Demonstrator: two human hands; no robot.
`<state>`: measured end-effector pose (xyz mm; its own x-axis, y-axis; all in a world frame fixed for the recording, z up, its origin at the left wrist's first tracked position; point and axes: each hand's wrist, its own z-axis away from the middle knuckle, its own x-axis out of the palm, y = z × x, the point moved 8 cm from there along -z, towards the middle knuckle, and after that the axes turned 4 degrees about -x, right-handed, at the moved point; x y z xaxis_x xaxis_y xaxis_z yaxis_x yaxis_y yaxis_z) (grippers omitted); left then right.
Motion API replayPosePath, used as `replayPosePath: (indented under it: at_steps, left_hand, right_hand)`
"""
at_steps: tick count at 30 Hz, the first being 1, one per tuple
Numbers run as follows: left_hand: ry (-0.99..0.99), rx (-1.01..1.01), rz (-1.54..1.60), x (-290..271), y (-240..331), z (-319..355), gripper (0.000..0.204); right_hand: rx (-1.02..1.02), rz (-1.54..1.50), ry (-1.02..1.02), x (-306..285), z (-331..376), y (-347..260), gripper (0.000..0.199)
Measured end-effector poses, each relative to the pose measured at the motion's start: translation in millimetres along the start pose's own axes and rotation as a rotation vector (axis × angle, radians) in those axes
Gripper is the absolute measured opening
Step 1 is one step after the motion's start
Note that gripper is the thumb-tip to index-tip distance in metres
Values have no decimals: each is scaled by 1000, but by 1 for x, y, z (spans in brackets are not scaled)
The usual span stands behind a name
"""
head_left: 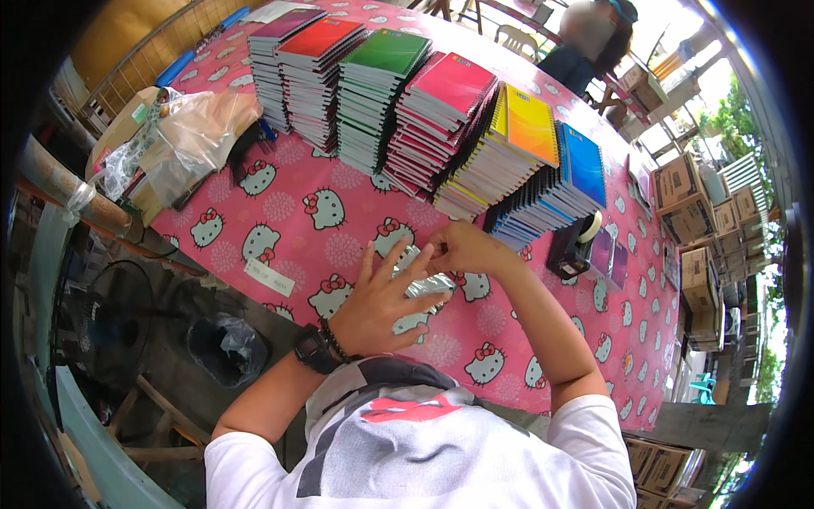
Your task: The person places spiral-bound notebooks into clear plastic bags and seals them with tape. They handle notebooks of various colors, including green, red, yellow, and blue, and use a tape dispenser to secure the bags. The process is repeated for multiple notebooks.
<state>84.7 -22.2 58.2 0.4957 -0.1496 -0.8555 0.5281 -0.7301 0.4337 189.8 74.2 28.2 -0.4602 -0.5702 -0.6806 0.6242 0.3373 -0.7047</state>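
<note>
A small, crinkled, shiny silvery packet (431, 288) lies on the pink patterned table cover, partly hidden beneath my hands; what is inside it I cannot make out. Across its left side rests my left hand (377, 297), open, with the fingers spread. My right hand (466, 251) is closed in a pinch at the packet's upper edge. Just beyond my hands stand stacks of spiral notebooks: purple (284, 24), red (322, 38), green (386, 51), pink (449, 83), yellow (526, 123) and blue (581, 165).
A black tape dispenser (570, 253) sits right of the blue stack, beside a purple box (607, 259). Clear plastic bags (199, 131) are heaped at the left edge, and a white paper strip (270, 277) lies nearer. Cardboard boxes (682, 199) are piled at right; a person (585, 55) is farther back.
</note>
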Motion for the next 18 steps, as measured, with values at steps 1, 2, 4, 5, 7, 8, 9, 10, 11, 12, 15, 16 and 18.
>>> replayPosePath:
  at_steps: [1,2,4,5,7,8,9,10,11,12,15,16,18]
  left_hand:
    - [-11,-48,-34,3,-2,-4,71]
    - [-22,-96,-69,9,-5,-9,73]
    - [-58,-144,-138,18,-7,-15,76]
    - [-84,-144,-172,22,-6,-17,78]
    - [-105,-148,-205,26,-6,-19,79]
    - [-101,-152,-203,26,-6,-18,78]
    - [-96,-157,-201,26,-7,-16,78]
    - [-96,-165,-187,26,-8,-15,78]
    - [-95,-173,-172,25,-9,-13,77]
    - [-95,-183,-158,25,-10,-12,77]
    - [-76,-153,-144,21,-3,-15,84]
    - [-58,-142,-145,20,-1,-15,87]
    - [-28,-117,-154,16,4,-16,95]
  right_hand:
    - [64,5,-15,2,2,0,37]
    - [128,10,-29,2,5,-4,35]
    - [158,25,-11,0,9,-5,35]
    - [125,35,21,-2,10,-4,36]
    - [81,3,34,-5,12,-2,36]
    - [70,-41,14,-7,10,0,35]
    - [58,-84,-6,-9,9,1,34]
    - [41,-89,-28,-10,7,-2,33]
    - [23,-95,-51,-12,6,-7,32]
    - [5,-100,-75,-12,5,-11,31]
    - [97,-617,-155,29,9,43,30]
    - [108,-692,-55,40,9,64,29]
    - [122,-844,151,64,18,91,27]
